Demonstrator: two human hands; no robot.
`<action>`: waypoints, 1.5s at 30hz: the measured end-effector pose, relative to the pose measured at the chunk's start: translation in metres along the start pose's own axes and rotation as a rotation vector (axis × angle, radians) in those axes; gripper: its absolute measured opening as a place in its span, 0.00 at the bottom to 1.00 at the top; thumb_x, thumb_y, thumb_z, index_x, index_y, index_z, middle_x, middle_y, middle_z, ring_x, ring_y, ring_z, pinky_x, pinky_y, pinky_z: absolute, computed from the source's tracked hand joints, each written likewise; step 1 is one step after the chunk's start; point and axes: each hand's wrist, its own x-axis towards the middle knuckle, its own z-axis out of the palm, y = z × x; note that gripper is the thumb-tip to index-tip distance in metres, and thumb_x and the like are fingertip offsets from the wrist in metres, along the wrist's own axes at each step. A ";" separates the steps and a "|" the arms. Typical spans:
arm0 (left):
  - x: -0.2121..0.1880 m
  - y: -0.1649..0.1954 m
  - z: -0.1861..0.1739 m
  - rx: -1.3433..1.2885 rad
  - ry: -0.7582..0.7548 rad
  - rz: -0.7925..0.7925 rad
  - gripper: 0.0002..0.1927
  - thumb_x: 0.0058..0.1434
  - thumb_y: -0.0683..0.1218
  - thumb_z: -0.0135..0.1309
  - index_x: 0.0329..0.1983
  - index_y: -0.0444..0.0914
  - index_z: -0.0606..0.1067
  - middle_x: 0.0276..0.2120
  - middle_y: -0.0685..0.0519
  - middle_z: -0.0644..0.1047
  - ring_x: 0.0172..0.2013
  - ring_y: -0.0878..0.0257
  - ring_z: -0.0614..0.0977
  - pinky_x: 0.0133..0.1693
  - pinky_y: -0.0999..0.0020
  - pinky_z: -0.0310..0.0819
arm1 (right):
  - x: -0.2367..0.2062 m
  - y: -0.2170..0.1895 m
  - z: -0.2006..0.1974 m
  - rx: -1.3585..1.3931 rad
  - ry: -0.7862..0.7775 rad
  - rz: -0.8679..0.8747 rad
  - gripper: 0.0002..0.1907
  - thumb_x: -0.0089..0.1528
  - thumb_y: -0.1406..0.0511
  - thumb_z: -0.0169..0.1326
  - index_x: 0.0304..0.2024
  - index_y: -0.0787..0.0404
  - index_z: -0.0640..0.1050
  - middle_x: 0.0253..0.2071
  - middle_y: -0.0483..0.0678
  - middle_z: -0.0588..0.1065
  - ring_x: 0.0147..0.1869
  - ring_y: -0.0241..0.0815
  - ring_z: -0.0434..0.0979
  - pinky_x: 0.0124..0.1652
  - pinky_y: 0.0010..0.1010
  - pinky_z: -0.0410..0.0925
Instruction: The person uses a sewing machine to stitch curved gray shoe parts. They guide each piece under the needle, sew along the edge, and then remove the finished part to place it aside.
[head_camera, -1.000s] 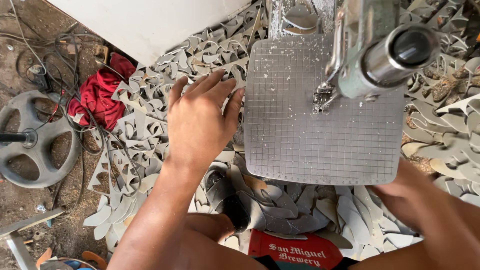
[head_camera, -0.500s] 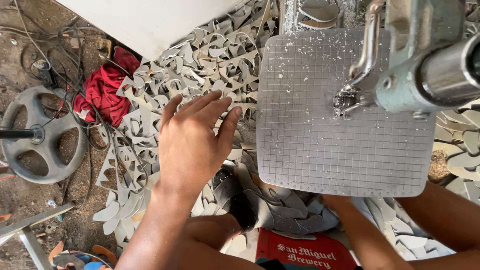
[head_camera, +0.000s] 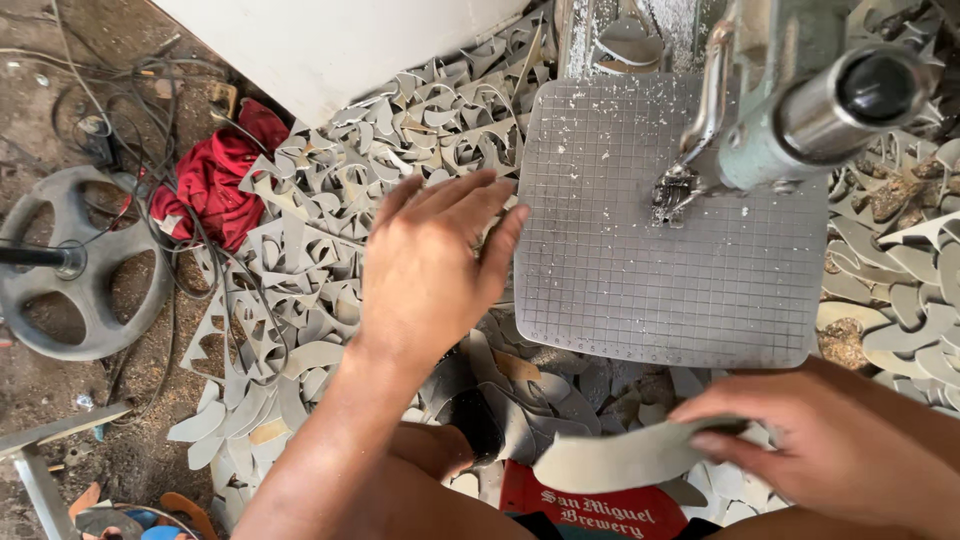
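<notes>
One flat grey curved cutout (head_camera: 625, 457) was pinched in the right hand (head_camera: 820, 450); the left hand (head_camera: 430, 270) hovered spread, just beside the gridded grey metal saw table's (head_camera: 640, 290) left edge.

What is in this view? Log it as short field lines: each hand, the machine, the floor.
left hand: open, fingers spread, palm down above the grey offcuts, beside the table's left edge
right hand: pinches a curved grey strip by one end
saw table: gridded metal plate, dusted with white chips
saw arm: above the plate, blade clamp near its middle
floor, left: red cloth, grey wheel, cables
</notes>
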 end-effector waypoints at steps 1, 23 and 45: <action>0.000 0.002 0.001 -0.037 0.013 0.027 0.11 0.68 0.48 0.59 0.48 0.37 0.82 0.50 0.47 0.83 0.50 0.55 0.85 0.61 0.47 0.71 | -0.007 -0.005 -0.012 0.030 0.083 -0.066 0.14 0.63 0.60 0.60 0.51 0.54 0.84 0.40 0.41 0.84 0.37 0.31 0.81 0.34 0.24 0.76; 0.005 0.026 0.041 0.131 -0.216 0.322 0.23 0.55 0.54 0.64 0.48 0.36 0.82 0.60 0.46 0.77 0.61 0.49 0.76 0.61 0.49 0.71 | 0.045 -0.053 -0.035 -0.583 0.672 -0.065 0.14 0.50 0.68 0.65 0.39 0.56 0.86 0.49 0.40 0.80 0.44 0.43 0.77 0.42 0.33 0.74; 0.017 0.024 0.048 0.182 -0.210 0.301 0.24 0.57 0.56 0.61 0.50 0.36 0.82 0.60 0.48 0.78 0.62 0.50 0.76 0.61 0.47 0.70 | 0.053 -0.043 -0.036 -0.594 0.807 -0.134 0.14 0.54 0.72 0.61 0.42 0.57 0.86 0.54 0.42 0.80 0.50 0.43 0.77 0.50 0.33 0.73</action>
